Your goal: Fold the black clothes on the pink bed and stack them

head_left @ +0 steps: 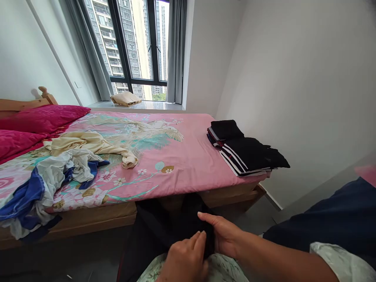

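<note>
Both hands grip a black garment [164,229] that hangs in front of the bed's edge, low in the view. My left hand [185,260] pinches the cloth from below with closed fingers. My right hand [223,235] holds the same cloth from the right, thumb on top. On the bed's right end lies a pile of folded dark clothes [243,150] with white stripes. Loose clothes lie on the left: a cream garment [94,145] and a grey and blue heap [49,180].
A wooden bed [229,196] with a pink flowered sheet [182,156] fills the middle. Magenta pillows [35,121] lie at its head on the left. A white wall stands close on the right. A beige cloth [125,98] rests on the window sill.
</note>
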The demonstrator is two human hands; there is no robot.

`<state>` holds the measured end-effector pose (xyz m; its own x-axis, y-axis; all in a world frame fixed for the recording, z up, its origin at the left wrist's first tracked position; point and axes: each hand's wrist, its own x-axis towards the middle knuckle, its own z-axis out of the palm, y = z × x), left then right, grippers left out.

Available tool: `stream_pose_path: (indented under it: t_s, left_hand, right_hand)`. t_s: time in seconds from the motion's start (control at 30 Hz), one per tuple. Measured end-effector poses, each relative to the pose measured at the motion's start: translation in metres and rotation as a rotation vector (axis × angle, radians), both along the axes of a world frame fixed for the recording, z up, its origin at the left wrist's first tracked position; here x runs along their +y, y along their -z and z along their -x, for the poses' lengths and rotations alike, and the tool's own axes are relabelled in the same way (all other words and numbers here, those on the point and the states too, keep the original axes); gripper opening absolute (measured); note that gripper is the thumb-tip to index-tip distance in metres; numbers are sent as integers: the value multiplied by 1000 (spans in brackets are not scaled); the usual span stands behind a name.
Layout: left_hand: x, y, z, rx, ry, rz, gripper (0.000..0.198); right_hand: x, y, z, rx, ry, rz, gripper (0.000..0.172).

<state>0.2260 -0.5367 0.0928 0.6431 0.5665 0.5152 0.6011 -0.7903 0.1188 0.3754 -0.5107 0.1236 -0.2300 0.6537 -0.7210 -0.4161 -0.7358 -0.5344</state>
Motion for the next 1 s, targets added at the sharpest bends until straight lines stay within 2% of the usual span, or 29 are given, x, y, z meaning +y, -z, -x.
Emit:
stream_pose_path:
  t_s: [0.07, 0.2, 0.27, 0.33, 0.43, 0.5, 0.53, 0.6, 0.7, 0.77, 0.83, 0.9, 1.0]
  left_hand:
    - [-1, 0, -9, 97, 23, -50, 44]
    - [0, -3, -27, 218, -34, -84, 45]
    - [2, -6, -33, 173, -61, -26, 46]
    - [4, -10, -34, 42, -16, 53, 52]
    - [7, -18, -23, -246, 195, 129, 59]
    - [11, -24, -9, -425, 251, 174, 47]
    - [15, -26, -1, -505, 222, 217, 40]
    - [27, -30, 15, -664, 84, 343, 29]
    - [55, -30, 37, -933, -161, 588, 31]
    - [75, -26, 47, -1066, -264, 728, 40]
    - [87, -23, 53, -1100, -274, 824, 45]
    - [90, -20, 52, -1078, -219, 895, 44]
    - [82, -19, 43, -1041, -107, 1012, 40]
  right_hand:
    - [6, -3, 5, -88, 18, -63, 18]
    - [20, -3, 6, -352, -20, -366, 23]
    - [28, -8, 1, -470, -112, -565, 24]
    - [38, -22, -8, -601, -209, -788, 28]
    - [51, -66, -29, -867, -351, -1130, 34]
    - [57, -108, -45, -1071, -405, -1328, 37]
    - [58, -130, -54, -1169, -416, -1401, 38]
    - [58, -171, -69, -1335, -446, -1468, 41]
    - [53, -217, -86, -1479, -470, -1531, 41]
    - [47, -237, -93, -1530, -439, -1550, 40]
    - [41, -249, -98, -1567, -398, -1546, 40]
    - [36, -256, -101, -1593, -381, -1552, 42]
    - [30, -261, -103, -1606, -393, -1570, 43]
